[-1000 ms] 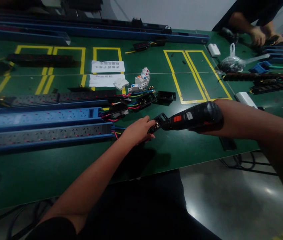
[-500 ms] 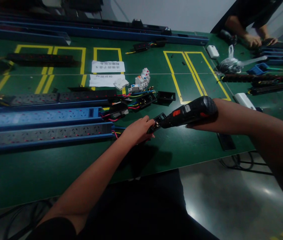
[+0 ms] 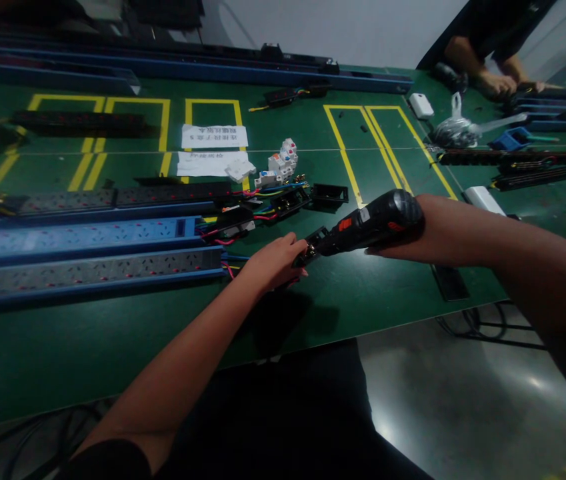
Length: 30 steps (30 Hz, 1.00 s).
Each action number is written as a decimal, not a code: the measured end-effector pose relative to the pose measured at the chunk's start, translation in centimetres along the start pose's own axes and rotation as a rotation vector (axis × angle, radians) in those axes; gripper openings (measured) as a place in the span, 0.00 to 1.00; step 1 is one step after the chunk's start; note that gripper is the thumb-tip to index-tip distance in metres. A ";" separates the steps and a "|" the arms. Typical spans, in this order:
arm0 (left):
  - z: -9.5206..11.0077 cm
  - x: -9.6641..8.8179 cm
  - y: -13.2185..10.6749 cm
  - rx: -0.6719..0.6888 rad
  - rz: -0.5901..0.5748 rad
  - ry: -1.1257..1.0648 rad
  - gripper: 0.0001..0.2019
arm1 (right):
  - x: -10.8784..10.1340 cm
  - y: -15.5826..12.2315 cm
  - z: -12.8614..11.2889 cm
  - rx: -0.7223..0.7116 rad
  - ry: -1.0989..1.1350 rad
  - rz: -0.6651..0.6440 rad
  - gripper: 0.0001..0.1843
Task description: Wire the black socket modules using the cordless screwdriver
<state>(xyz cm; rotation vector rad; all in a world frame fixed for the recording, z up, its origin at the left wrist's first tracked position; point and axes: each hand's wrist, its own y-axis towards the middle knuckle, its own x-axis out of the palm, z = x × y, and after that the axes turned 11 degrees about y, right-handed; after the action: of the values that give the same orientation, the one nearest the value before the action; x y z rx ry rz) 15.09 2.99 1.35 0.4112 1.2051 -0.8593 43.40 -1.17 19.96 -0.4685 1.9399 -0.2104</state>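
My left hand (image 3: 279,260) is closed around a small black terminal box (image 3: 317,235) with brass-coloured metal parts inside. Wires run from near that hand to the lower power strip (image 3: 137,267) in its blue channel. In my right hand (image 3: 407,247) is a black cordless screwdriver with orange marks (image 3: 370,223); the tool's body hides most of the fingers. Its tip points left into the terminal box, and whether it touches a screw is too small to tell. Just behind are a wired black box (image 3: 290,200) and an open black housing (image 3: 330,195).
White circuit breakers (image 3: 283,162) stand beside two paper labels (image 3: 213,137). A blue power strip (image 3: 83,237) lies at left. Long blue channels (image 3: 263,72) line the back. At right are a plastic bag (image 3: 455,130), a blue bin (image 3: 510,139) and a co-worker's hands (image 3: 500,85).
My right hand and the screwdriver have shifted slightly left and closer to my left hand. The left hand keeps its hold on the terminal box.
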 end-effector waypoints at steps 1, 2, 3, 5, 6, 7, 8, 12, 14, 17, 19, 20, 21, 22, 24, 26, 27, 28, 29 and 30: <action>0.0 0.0 -0.1 -0.002 -0.002 -0.008 0.19 | -0.1 0.1 -0.1 0.013 -0.011 -0.016 0.23; 0.0 -0.1 -0.1 -0.004 -0.002 -0.015 0.19 | -0.1 0.2 -0.2 0.032 -0.025 -0.038 0.23; 0.0 -0.1 -0.1 -0.001 -0.001 -0.021 0.19 | -0.2 0.3 -0.3 0.051 -0.036 -0.057 0.23; 0.0 -0.1 -0.2 0.011 0.007 -0.027 0.19 | -0.3 0.6 -0.7 0.056 -0.039 -0.069 0.23; -0.1 0.0 -0.2 0.018 0.012 -0.028 0.19 | -0.4 0.7 -0.8 0.056 -0.038 -0.073 0.22; -0.1 0.1 -0.2 0.023 0.018 -0.029 0.20 | -0.5 0.9 -1.0 0.056 -0.038 -0.079 0.22; -0.1 0.1 -0.2 0.026 0.022 -0.030 0.20 | -0.5 0.9 -1.2 0.059 -0.042 -0.086 0.22; 0.0 0.1 -0.1 0.021 0.022 -0.026 0.21 | -0.7 1.0 -1.8 0.112 -0.126 -0.084 0.24; 0.0 0.0 0.0 0.016 0.007 -0.012 0.21 | -0.8 1.1 -2.2 0.123 -0.180 -0.080 0.24; -0.1 -0.1 0.1 0.042 -0.021 -0.016 0.22 | -0.9 1.2 -2.6 0.095 -0.203 -0.077 0.24; -0.4 -0.1 0.2 0.069 -0.026 -0.028 0.25 | -0.9 1.4 -2.7 0.074 -0.184 -0.077 0.23; -0.4 -0.1 0.2 0.080 -0.027 -0.027 0.27 | -0.9 1.4 -2.7 0.071 -0.173 -0.077 0.23; -0.5 0.0 0.3 0.085 -0.029 -0.019 0.29 | -0.9 1.4 -2.7 0.073 -0.163 -0.079 0.23; -0.5 0.0 0.4 0.083 -0.034 -0.007 0.30 | -0.9 1.4 -2.7 0.081 -0.157 -0.078 0.23; -0.4 0.0 0.5 0.071 -0.046 0.022 0.30 | -0.9 1.4 -2.6 0.098 -0.152 -0.076 0.23; -0.1 0.0 0.6 0.057 -0.054 0.044 0.29 | -0.8 1.4 -2.4 0.100 -0.165 -0.077 0.23; -0.1 0.0 0.6 0.055 -0.058 0.055 0.28 | -0.8 1.4 -2.4 0.091 -0.178 -0.078 0.23; 0.0 0.0 0.7 0.051 -0.059 0.065 0.27 | -0.8 1.5 -2.3 0.078 -0.198 -0.077 0.23; 0.1 0.1 0.8 0.045 -0.059 0.075 0.25 | -0.8 1.6 -2.3 0.062 -0.225 -0.074 0.24; 0.0 0.1 0.9 0.038 -0.059 0.083 0.25 | -0.8 1.7 -2.4 0.049 -0.254 -0.068 0.24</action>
<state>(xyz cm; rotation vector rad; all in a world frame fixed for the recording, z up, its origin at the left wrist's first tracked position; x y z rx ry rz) 15.79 3.44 1.10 0.4478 1.2839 -0.9247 41.11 0.57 20.96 -0.5041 1.6687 -0.2296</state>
